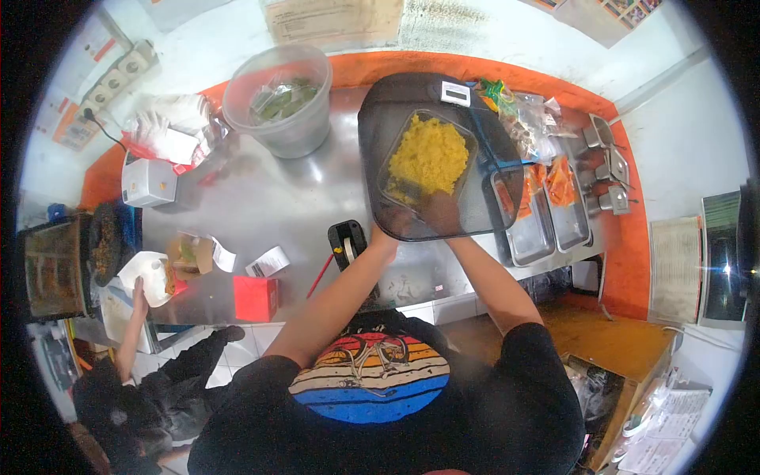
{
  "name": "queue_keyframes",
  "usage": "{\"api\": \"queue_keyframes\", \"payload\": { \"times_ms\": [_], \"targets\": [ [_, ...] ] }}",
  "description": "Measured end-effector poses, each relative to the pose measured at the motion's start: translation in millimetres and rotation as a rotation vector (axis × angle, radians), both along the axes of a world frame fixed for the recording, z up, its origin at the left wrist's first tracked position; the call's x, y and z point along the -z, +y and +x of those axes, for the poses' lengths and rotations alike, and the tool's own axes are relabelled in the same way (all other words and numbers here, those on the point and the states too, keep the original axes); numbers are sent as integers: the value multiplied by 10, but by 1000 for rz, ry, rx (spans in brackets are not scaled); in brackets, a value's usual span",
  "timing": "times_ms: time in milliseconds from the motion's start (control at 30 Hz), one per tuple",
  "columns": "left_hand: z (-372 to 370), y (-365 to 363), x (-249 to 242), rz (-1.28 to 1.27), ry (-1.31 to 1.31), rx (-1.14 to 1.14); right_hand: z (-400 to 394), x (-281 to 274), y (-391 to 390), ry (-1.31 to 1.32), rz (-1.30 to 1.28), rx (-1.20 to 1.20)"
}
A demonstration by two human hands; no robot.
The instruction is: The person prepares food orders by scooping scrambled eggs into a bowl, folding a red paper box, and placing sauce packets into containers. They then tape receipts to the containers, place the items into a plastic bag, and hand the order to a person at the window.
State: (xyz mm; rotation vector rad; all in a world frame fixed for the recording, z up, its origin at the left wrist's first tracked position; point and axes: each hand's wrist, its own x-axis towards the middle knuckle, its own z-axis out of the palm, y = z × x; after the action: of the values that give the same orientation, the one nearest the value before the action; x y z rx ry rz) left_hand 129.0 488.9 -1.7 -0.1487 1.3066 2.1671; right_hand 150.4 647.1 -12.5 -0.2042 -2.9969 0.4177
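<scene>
A tray of crumbly yellow food (430,155) shows inside a large dark, rounded container or cover (378,119), with a small white display unit (456,93) at its far edge. My right hand (440,212) reaches to the near end of the yellow food and looks dim and shaded there, its fingers hard to make out. Close to the container's near left edge is my left hand (391,232), fingers mostly hidden beneath it. I cannot tell what either hand grips. Left of my forearms lies a black tape dispenser (347,242).
Right of the container stand metal trays (532,229) with orange food and plastic packets (526,123). A clear bucket (286,131) of green leaves stands at the back. A red box (256,298) sits near the front edge. At far left, another person's hand (140,294) holds a white food box (152,277).
</scene>
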Motion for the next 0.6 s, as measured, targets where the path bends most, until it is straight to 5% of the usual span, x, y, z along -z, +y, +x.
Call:
{"api": "queue_keyframes", "payload": {
  "times_ms": [433,600],
  "targets": [
    [-91,-46,136,-12,-25,43,-311,94,-100,-162,-268,95],
    [-92,-85,-75,-129,18,130,-393,292,56,-24,-313,-118]
  ]
}}
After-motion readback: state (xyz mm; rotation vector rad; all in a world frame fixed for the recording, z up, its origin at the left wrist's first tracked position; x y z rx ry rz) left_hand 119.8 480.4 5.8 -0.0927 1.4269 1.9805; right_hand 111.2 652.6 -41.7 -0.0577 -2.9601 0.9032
